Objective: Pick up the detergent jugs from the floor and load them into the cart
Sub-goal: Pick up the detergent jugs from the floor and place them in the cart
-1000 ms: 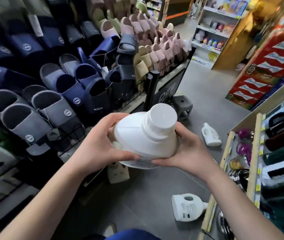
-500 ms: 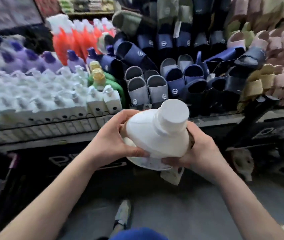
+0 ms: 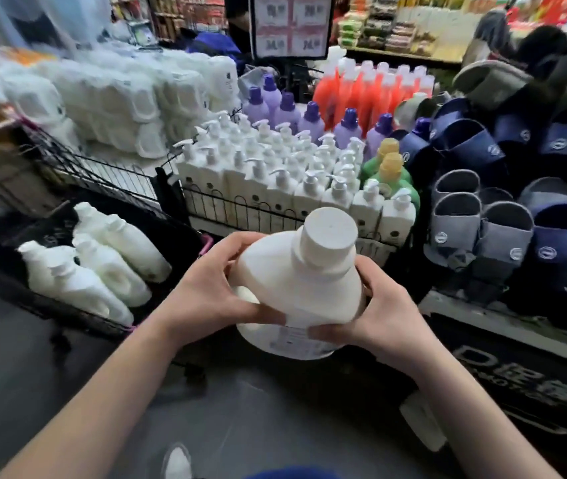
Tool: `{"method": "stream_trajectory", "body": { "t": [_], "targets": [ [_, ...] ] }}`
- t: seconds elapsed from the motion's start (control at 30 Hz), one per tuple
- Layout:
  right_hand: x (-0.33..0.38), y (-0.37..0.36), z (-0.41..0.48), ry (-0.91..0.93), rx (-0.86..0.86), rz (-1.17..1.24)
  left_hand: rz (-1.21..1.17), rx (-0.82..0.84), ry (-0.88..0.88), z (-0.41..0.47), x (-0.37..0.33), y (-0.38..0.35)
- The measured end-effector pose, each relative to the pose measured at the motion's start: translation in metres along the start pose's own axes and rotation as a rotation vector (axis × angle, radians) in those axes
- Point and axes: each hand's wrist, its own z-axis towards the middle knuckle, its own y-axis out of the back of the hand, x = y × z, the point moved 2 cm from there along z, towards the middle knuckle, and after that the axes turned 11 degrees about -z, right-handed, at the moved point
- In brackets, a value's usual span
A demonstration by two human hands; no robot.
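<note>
far left, low: black wire-sided cart, carrying several white plastic detergent jugs laid on their sides, packed close. above it: stacked white handled containers on a store shelf, blurred. centre left: left hand, fingers curled round the shoulder of the held jug. centre: large white plastic jug with a wide round cap, slightly tilted, cap toward the camera, carried in the air over the grey floor, right of the cart and apart from it. centre right: right hand, fingers wrapped round the jug's other side and under its label; the two hands clamp it between them. behind: white pump bottles, purple bottles, orange bottles, green bottles with yellow caps. far right: grey and navy slippers on racks. change: a second ago the view faced the aisle, with loose jugs lying on the floor; it has since swung left past the slippers, so the cart and its load now show, and the two-handed grip is unchanged. reading: pick-up done for this jug and the carry nearly over. what likely remains is a move left and down into the darker gap at the cart's right side.
</note>
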Motion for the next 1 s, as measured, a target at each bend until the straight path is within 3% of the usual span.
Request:
{"method": "stream_trajectory", "body": {
  "t": [0.53, 1.0],
  "targets": [
    [0.166, -0.252, 0.152, 0.059, 0.165, -0.027, 0.014, -0.177, 0.143, -0.033, 0.093, 0.306],
    [0.203, -0.356, 0.252, 0.161, 0.277, 0.019, 0.102, -0.261, 0.293, -0.003, 0.150, 0.418]
  ]
}}
